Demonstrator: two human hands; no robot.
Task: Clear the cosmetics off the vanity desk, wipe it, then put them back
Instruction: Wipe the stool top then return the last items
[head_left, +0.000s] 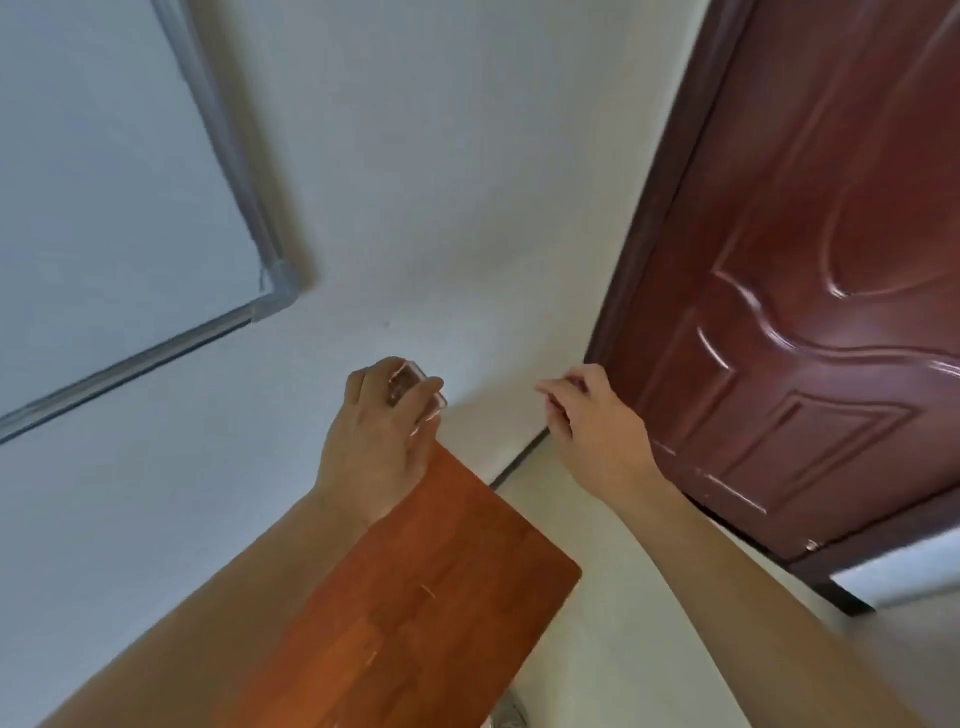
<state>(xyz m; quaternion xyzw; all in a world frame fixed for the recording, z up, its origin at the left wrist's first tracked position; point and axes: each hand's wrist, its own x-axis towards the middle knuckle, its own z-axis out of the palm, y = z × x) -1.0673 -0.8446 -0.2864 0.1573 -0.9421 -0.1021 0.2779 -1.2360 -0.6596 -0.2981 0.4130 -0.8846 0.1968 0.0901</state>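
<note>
From the head view I have only one angle, and it is tilted and motion-blurred. My left hand (374, 431) sits just left of the frame's centre, its fingers and thumb wrapped round a small clear cosmetic container (418, 391). The container is held in the air above the far corner of the vanity desk (415, 597), whose red-brown top runs from the centre down to the bottom edge.

My right hand (587, 415) hangs right of centre, in front of the dark red door (805, 260). Its fingers are curled in, but I cannot tell whether they pinch anything.

I judge this to be a carry, though I cannot say whether off the desk or back onto it. The container looks smooth and slippery, so I want a firm wrap, a level wrist, and a slow set-down well in from the desk edge. A framed pale panel (104, 208) fills the upper left.
</note>
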